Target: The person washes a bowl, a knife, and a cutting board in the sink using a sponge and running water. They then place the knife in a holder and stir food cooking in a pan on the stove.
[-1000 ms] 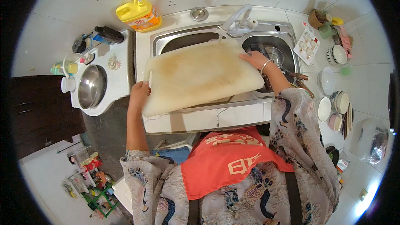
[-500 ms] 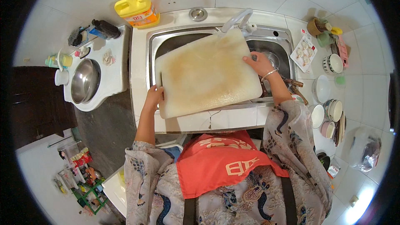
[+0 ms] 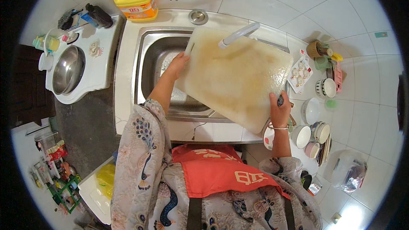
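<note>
A large off-white cutting board [image 3: 238,79] with brownish stains is held tilted over the sink [image 3: 139,66], covering its right part. My left hand [image 3: 177,65] is closed on the board's left edge, beside its handle slot. My right hand [image 3: 280,110] grips the lower right edge, thumb on the upper face; a small dark grey lump, like a scouring pad [image 3: 280,101], shows between its fingers and the board. The pale faucet spout [image 3: 239,34] reaches over the board's upper part. The board's right side looks wet. Part of the left basin shows, with some water in it.
A yellow pump jug [image 3: 135,6] stands at the back left, near a round metal drain cap [image 3: 198,16]. Stacked bowls [image 3: 320,132] and a white bowl [image 3: 301,136] line the right counter. A metal basin [image 3: 69,70] sits in the white washstand at left.
The board has turned clockwise and shifted right, uncovering the left basin. My left hand has moved up and right; my right hand has come down toward me along the edge.
</note>
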A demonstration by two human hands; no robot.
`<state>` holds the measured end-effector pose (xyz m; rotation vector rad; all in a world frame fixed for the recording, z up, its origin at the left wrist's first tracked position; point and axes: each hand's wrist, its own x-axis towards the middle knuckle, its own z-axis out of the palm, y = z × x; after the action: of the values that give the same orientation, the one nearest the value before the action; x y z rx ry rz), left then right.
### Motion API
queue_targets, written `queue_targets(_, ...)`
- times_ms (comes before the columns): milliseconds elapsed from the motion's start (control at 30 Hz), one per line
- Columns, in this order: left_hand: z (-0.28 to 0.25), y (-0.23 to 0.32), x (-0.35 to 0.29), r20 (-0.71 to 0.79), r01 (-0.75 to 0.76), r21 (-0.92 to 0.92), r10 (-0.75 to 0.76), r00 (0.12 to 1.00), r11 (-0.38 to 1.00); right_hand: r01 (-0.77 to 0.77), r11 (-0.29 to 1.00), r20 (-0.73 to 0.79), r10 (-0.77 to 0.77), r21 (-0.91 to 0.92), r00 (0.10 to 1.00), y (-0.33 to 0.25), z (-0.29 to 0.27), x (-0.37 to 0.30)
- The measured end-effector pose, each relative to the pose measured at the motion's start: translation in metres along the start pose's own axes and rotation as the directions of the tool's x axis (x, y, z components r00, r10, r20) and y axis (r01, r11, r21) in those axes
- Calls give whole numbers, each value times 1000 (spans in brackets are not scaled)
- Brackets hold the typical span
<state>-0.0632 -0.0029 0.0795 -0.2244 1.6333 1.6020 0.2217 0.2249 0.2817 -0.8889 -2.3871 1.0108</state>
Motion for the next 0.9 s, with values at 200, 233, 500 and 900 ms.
queue_targets(200, 9, 21, -34, 88, 89, 116, -100, 991, 989, -56, 998, 53, 56, -7, 997, 13, -28, 15)
queue_targets(233, 12, 32, -55, 93, 104, 159, -120, 988, 982, -97, 995, 65, 94, 39, 993, 6, -32, 17)
queue_targets(500, -46, 11, -112, 110, 10, 302, -45, 993, 953, -498, 790, 317, 399, 357, 860, 5, -40, 13)
queue_targets(900, -12, -60, -21, -115, -179, 357, 233, 966, 917, -552, 729, 510, 321, 405, 798, -35, -30, -4)
